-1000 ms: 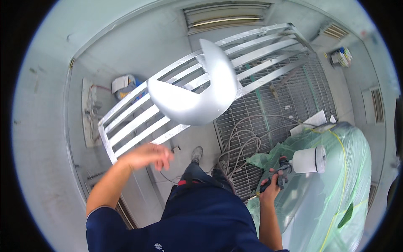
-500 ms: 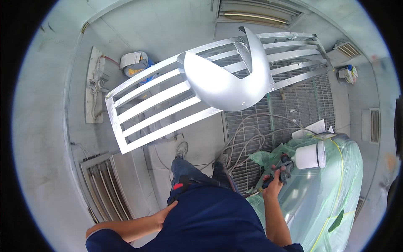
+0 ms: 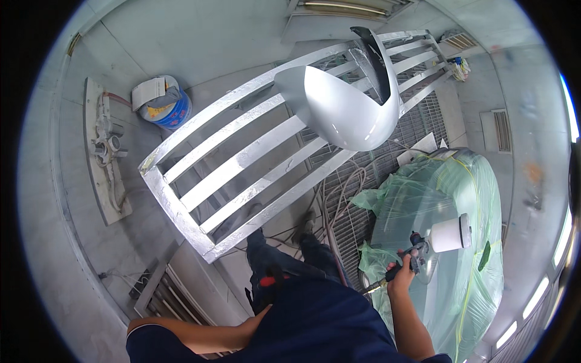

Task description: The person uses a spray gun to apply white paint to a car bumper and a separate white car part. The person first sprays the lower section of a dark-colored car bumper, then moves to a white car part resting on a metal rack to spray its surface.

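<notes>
My right hand (image 3: 402, 278) is closed round the grip of a dark spray gun (image 3: 414, 257). A white cup (image 3: 446, 236) with a black rim is fixed to the gun and points off to the right. My left hand (image 3: 256, 320) rests against my waist, its fingers hidden by the dark blue shirt. Ahead of me a silver curved car body panel (image 3: 348, 118) lies across a slatted metal rack (image 3: 245, 164). The spray gun is apart from the panel, over a car part (image 3: 433, 202) wrapped in green masking film on the right.
Hoses (image 3: 339, 196) run over the floor grating (image 3: 351, 242) by my feet. A blue bucket (image 3: 177, 113) with paper on top stands by the far left wall, near a wall-mounted air fitting (image 3: 108, 148). The rack's near corner (image 3: 209, 254) reaches close to my legs.
I have stepped forward, so the rack and panel stand nearer and the rack now covers part of my feet. The gun stays in my right hand; my left hand remains at my waist.
</notes>
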A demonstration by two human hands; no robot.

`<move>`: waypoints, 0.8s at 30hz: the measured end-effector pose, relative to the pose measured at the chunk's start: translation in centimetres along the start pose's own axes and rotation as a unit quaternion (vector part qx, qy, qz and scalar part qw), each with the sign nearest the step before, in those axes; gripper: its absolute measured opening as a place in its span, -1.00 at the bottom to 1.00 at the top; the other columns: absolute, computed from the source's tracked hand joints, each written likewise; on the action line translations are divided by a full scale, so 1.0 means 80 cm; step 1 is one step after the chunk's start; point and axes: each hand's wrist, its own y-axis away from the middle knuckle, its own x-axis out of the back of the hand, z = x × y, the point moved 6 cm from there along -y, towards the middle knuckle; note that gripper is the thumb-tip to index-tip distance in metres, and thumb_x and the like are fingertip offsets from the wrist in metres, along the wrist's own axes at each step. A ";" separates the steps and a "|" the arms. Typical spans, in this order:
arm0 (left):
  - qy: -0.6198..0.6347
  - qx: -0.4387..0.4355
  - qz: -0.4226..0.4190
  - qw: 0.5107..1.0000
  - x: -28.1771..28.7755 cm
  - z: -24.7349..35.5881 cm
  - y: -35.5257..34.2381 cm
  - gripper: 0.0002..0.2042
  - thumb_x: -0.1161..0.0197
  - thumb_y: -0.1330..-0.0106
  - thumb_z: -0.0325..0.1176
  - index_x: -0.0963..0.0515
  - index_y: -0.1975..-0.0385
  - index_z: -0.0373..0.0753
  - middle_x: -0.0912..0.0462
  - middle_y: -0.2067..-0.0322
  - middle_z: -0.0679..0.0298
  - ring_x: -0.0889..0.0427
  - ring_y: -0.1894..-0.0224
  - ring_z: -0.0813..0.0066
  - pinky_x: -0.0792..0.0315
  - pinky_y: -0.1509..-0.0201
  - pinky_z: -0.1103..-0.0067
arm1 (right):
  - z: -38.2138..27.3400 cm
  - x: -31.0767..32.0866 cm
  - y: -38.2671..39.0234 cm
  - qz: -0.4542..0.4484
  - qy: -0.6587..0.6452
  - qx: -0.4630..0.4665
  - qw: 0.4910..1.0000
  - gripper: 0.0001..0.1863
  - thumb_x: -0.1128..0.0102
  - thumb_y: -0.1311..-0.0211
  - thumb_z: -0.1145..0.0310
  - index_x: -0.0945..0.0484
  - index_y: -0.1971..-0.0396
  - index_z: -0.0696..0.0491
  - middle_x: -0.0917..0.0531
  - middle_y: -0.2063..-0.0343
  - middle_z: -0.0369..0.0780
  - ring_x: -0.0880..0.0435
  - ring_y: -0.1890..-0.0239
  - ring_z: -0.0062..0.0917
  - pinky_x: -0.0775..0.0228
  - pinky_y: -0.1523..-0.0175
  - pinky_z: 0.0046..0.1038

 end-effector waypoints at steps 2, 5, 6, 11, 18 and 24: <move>-0.007 0.007 0.012 1.000 0.017 -0.004 -0.003 -0.17 -0.17 -0.22 0.32 -0.31 -0.28 -0.27 -0.55 -0.12 0.15 -0.55 -0.12 0.32 -0.39 -0.28 0.44 | 0.002 -0.002 0.013 0.002 0.007 0.006 1.000 -0.67 -0.10 -0.42 0.15 -0.49 0.03 0.10 -0.62 0.22 -0.24 -0.52 0.60 -0.56 -0.41 0.54 -0.48; -0.039 0.031 0.062 0.997 0.021 0.004 0.017 -0.16 -0.17 -0.22 0.33 -0.32 -0.26 -0.31 -0.57 -0.09 0.15 -0.57 -0.09 0.33 -0.41 -0.25 0.47 | 0.003 -0.007 0.030 -0.003 0.022 -0.001 1.000 -0.66 -0.12 -0.41 0.14 -0.50 0.04 0.10 -0.62 0.23 -0.24 -0.52 0.61 -0.55 -0.41 0.53 -0.47; -0.050 0.039 0.083 0.995 0.017 0.008 0.030 -0.16 -0.17 -0.22 0.33 -0.33 -0.25 -0.32 -0.58 -0.07 0.15 -0.58 -0.07 0.34 -0.42 -0.24 0.48 | 0.002 -0.015 0.037 -0.009 0.032 -0.016 0.999 -0.66 -0.12 -0.40 0.15 -0.50 0.04 0.10 -0.62 0.21 -0.24 -0.53 0.61 -0.55 -0.42 0.53 -0.47; -0.085 0.000 0.080 0.993 0.004 0.016 0.047 -0.05 -0.18 -0.14 0.41 -0.39 -0.15 -0.50 -0.63 0.03 0.12 -0.61 0.01 0.34 -0.45 -0.15 0.53 | 0.018 -0.010 0.024 -0.050 0.048 -0.006 0.998 -0.61 -0.10 -0.41 0.20 -0.31 -0.14 -0.02 -0.60 0.04 -0.17 -0.52 0.63 -0.51 -0.45 0.55 -0.48; -0.116 0.034 0.093 0.988 -0.005 0.020 0.051 -0.12 -0.14 -0.20 0.38 -0.42 -0.13 -0.46 -0.61 0.00 0.11 -0.59 -0.02 0.37 -0.42 -0.17 0.56 | 0.009 -0.016 0.022 -0.060 0.079 -0.004 0.995 -0.62 -0.06 -0.43 0.19 -0.31 -0.15 -0.03 -0.58 0.02 -0.16 -0.52 0.63 -0.51 -0.46 0.54 -0.46; -0.141 0.053 0.075 0.986 0.010 0.019 0.024 -0.07 -0.07 -0.19 0.44 -0.39 -0.20 -0.44 -0.59 -0.05 0.09 -0.55 -0.09 0.31 -0.34 -0.25 0.53 | 0.000 -0.021 0.026 -0.039 0.097 0.005 0.994 -0.66 -0.05 -0.44 0.18 -0.41 -0.05 0.08 -0.58 0.03 -0.21 -0.52 0.61 -0.54 -0.41 0.54 -0.49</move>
